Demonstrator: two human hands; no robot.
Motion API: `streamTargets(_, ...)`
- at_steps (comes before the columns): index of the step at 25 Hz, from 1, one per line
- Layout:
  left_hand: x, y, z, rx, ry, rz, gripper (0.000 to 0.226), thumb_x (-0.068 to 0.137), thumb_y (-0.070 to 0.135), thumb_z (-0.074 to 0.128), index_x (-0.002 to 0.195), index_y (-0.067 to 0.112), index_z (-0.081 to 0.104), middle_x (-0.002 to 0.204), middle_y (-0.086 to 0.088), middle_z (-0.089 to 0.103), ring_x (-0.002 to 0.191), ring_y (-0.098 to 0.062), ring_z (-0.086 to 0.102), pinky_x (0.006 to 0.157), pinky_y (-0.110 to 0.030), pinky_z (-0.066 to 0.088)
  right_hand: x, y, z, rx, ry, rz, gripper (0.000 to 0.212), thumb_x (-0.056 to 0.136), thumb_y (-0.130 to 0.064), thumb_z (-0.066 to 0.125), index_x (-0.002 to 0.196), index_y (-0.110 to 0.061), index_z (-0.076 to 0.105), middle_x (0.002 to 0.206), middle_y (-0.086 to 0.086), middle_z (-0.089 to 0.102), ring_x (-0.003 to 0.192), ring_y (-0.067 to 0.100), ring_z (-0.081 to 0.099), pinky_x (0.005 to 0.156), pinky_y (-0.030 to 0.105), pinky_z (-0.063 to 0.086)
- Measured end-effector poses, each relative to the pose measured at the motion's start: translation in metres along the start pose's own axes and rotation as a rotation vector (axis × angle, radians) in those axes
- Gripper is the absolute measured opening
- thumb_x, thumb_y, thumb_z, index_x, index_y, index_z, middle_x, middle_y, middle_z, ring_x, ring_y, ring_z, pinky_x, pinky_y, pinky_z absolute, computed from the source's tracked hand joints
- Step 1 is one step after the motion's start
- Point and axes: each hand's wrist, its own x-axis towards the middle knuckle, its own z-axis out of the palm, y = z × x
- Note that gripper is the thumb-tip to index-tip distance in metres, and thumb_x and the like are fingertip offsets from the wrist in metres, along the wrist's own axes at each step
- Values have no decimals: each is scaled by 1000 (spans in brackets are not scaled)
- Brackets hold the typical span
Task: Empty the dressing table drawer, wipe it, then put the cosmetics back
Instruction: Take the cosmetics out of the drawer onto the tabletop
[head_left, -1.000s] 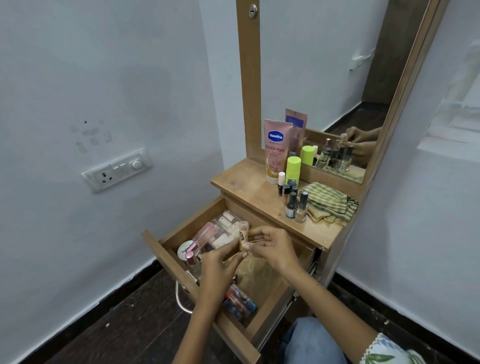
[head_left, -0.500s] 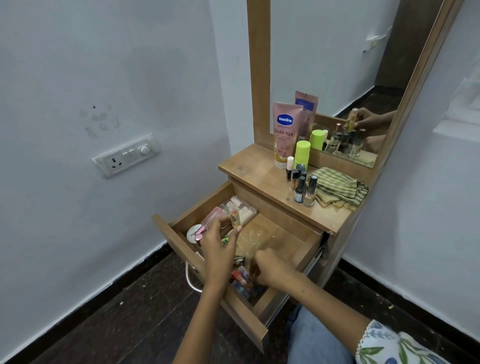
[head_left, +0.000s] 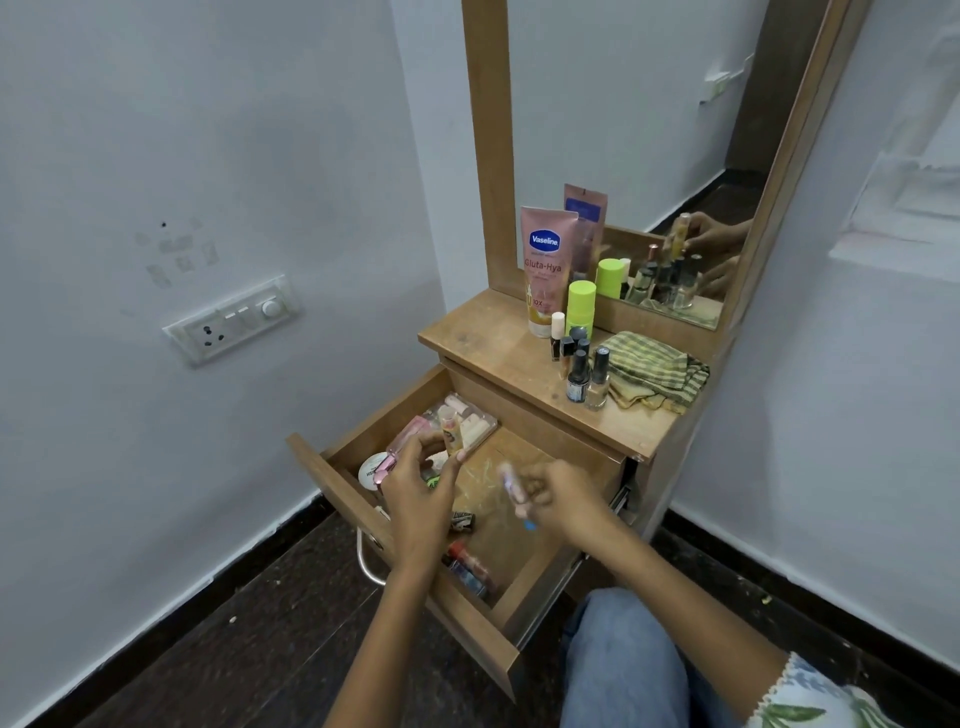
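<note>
The wooden drawer (head_left: 363, 441) stands pulled out, with cosmetics along its left and front sides. My left hand (head_left: 421, 493) hovers over the drawer's left part and pinches a small yellowish tube (head_left: 453, 434) upright. My right hand (head_left: 558, 499) is above the drawer's middle, gripping a blurred pinkish stick with a blue end (head_left: 514, 499). A clear pack of pale sticks (head_left: 470, 415) and a round white compact (head_left: 370, 470) lie at the drawer's back left. Small tubes (head_left: 467, 566) rest by the front panel.
On the table top (head_left: 493, 343) stand a pink Vaseline tube (head_left: 545, 270), a green-capped bottle (head_left: 580, 306), several nail polish bottles (head_left: 584, 371) and a striped green cloth (head_left: 654, 371). A mirror (head_left: 649, 130) rises behind. Walls close in left and right; my knee (head_left: 618, 660) is below.
My right hand has come up from the drawer's front corner holding a stick. My left hand has stayed over the left side with the yellowish tube. The camera has tilted slightly.
</note>
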Motion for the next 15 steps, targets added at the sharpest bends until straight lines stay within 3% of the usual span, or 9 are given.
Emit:
streamTargets(4,0,14,19,-44,-71,18,23,79,11,73,95,25,64,93,13,66,89,-1,63,78,-19,54,-16,11,-52,306,430,-190,27,79,2,71,100,-16,65,98,-1,67,82,-4,61,66,7,49)
streamTargets(7,2,33,50,-84,-111,2,21,77,17,73,94,25,63,94,9,65,88,-2,63,77,-22,54,-5,31,-80,256,680,-247,25,79,-2,73,99,-14,64,97,2,68,86,8,66,73,24,57)
streamTargets(9,3,47,72,-107,-166,3,20,77,19,73,93,27,63,91,12,65,86,-1,62,76,-19,52,5,42,-88,185,736,-219,27,79,-3,74,102,-11,65,97,4,68,86,13,67,75,32,59)
streamTargets(12,1,66,99,-132,-210,13,17,77,16,75,90,23,66,85,11,67,81,3,61,70,-8,47,10,53,-88,117,753,-199,29,77,-6,76,103,-11,64,97,2,67,86,15,67,74,33,59)
streamTargets(15,-2,70,120,-152,-239,-15,17,76,11,75,91,19,69,86,7,70,81,-1,64,72,-14,51,11,57,-88,105,753,-209,28,77,-9,77,102,-13,65,96,0,67,85,12,66,72,31,60)
